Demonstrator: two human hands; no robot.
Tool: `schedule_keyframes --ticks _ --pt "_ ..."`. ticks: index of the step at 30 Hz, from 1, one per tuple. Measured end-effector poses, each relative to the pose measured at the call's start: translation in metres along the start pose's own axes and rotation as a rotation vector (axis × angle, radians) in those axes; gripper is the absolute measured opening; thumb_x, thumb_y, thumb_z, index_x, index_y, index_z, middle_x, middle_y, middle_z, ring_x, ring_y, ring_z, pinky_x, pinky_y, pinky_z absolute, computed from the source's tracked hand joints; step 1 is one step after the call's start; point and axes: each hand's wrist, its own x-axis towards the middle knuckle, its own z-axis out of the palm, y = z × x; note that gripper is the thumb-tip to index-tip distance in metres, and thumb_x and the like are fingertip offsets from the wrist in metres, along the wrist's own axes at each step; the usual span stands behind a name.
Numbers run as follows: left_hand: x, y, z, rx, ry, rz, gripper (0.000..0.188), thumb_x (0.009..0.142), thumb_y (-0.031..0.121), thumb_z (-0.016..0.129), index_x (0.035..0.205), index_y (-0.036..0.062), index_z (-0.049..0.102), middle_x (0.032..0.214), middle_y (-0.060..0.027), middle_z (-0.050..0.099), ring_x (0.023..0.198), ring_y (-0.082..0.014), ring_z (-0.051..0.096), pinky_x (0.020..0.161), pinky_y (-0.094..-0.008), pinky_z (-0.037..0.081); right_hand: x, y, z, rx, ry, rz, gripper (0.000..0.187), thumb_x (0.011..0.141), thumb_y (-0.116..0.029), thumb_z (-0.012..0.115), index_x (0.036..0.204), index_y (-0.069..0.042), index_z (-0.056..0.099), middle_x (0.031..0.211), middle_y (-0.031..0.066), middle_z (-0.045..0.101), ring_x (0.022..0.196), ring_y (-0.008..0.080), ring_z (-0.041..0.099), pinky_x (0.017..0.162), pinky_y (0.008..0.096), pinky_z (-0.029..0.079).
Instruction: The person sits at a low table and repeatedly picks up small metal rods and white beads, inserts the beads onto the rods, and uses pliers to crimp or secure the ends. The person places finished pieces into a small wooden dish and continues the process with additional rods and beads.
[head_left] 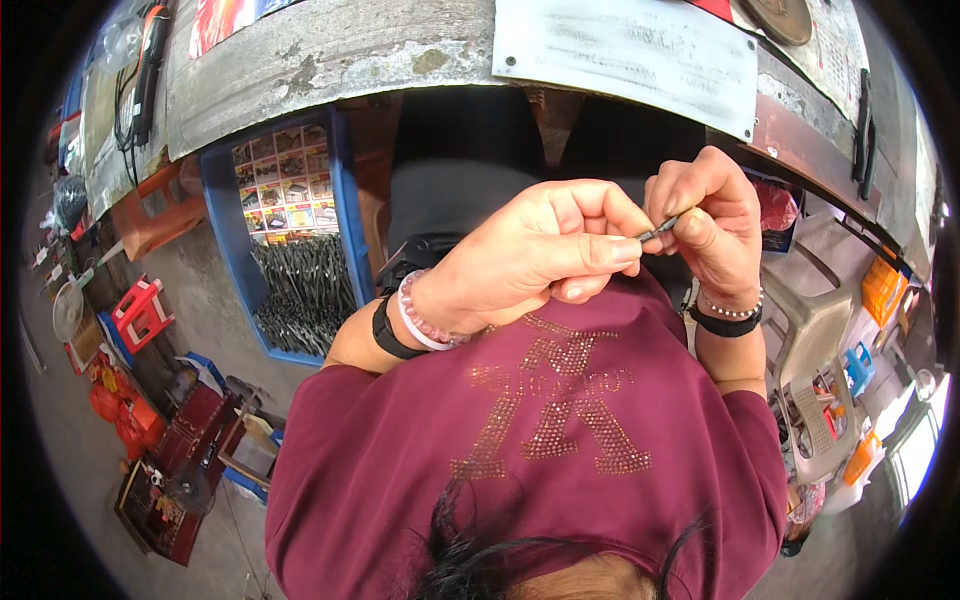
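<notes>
1. A thin dark strand [655, 232] is held out at two o'clock from the middle of the view, above the lap and in front of a maroon shirt [400, 470].
2. The strand's near end is pinched by the left hand [548, 238], its grip closed between thumb and forefinger; the other fingers are curled under.
3. The opposite end is gripped by the right hand [715, 215], just beside the left at two o'clock, with thumb and forefinger pressed together on it. Only a short length is left visible between the hands.
4. The left wrist is circled by a black band [392, 332] and pale bangles [417, 318]; the right is ringed by a beaded bracelet [735, 313] and a dark strap [722, 326].
5. At ten o'clock, a blue crate [347, 200] is heaped with dark, thin pieces [303, 290], and a picture-printed sheet [288, 185] is set against its inside.
6. The worn surface [300, 75] is stretched across twelve o'clock, and a pale board [630, 60] is laid on it at one o'clock.
7. A grey chair [805, 290] is placed at three o'clock, and a red stool [143, 312] is seen at nine, on the floor [235, 400].
</notes>
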Motion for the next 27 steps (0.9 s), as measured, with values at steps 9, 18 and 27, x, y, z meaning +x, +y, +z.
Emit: schedule_keyframes --ticks 9,18,27 --pt "0.0 -0.002 -0.003 -0.01 -0.025 -0.005 0.02 0.091 0.012 0.062 0.104 -0.0025 0.058 0.088 -0.0058 0.061 0.056 -0.0016 0.043 0.048 -0.0141 0.033 0.003 0.007 -0.007 0.046 -0.047 0.027 0.017 0.089 -0.013 0.065 0.09 -0.001 0.053 0.076 0.0095 0.059 0.061 0.0091 0.052 0.053 0.0194 0.043" --pt "-0.009 -0.001 0.001 0.004 0.005 -0.038 0.015 0.09 0.008 0.062 0.101 -0.0019 0.059 0.081 -0.0027 0.059 0.058 -0.0015 0.044 0.049 -0.0152 0.034 0.001 -0.007 0.005 -0.306 -0.081 -0.104 0.016 0.083 -0.005 0.07 0.079 0.001 0.055 0.072 0.0095 0.059 0.063 0.0177 0.056 0.054 0.0274 0.043" --pt "-0.011 -0.003 0.002 0.009 0.007 -0.003 0.012 0.091 0.008 0.061 0.099 -0.001 0.058 0.082 -0.0019 0.058 0.063 -0.0027 0.047 0.054 -0.0174 0.039 -0.009 0.001 0.019 -0.342 0.024 -0.125 0.017 0.081 -0.005 0.071 0.083 0.001 0.056 0.072 0.0071 0.058 0.065 0.0152 0.054 0.058 0.0252 0.043"
